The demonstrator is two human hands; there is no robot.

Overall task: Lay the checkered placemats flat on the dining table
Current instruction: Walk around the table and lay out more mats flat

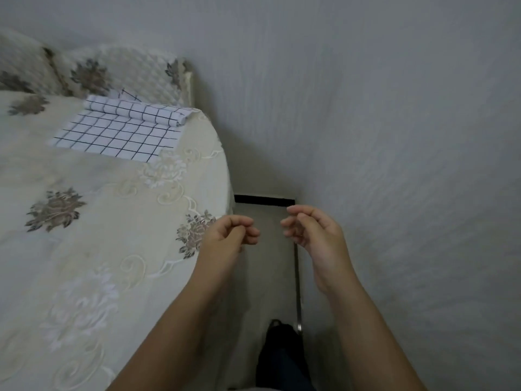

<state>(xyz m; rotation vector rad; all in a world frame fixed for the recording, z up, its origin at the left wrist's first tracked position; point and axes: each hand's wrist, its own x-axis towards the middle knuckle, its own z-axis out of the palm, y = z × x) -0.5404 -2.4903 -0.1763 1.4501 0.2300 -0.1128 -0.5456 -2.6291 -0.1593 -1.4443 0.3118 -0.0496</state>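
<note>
Over the gap between table and wall: 2 bare hands are raised in the air, level with each other and a little apart, touching nothing.
Left hand [228, 235]: fingers loosely curled toward the thumb, nothing between them; it is in front of the table's rounded near-right edge.
Right hand [313, 232]: fingers loosely bent, palm turned toward the left hand, holding nothing; it is close to the wall [394, 108].
Checkered placemats [118, 136]: white cloth with a dark grid, at the far right corner of the dining table [84, 179], well apart from both hands. 1 layer lies flat; a second part [138, 112] is folded or rolled over its far edge (I cannot tell which).
Table edge: cream embroidered tablecloth [158, 170] hangs over the curved right side, and the placemats' right end reaches almost to that drop.
Chair back [121, 69]: quilted floral cover, just behind the placemats.
Open room: a narrow strip of floor [262, 263] runs between table and wall, with a thin metal rod [296, 277] along the wall side and a dark object [282, 351] (too blurred to identify) at its near end.
</note>
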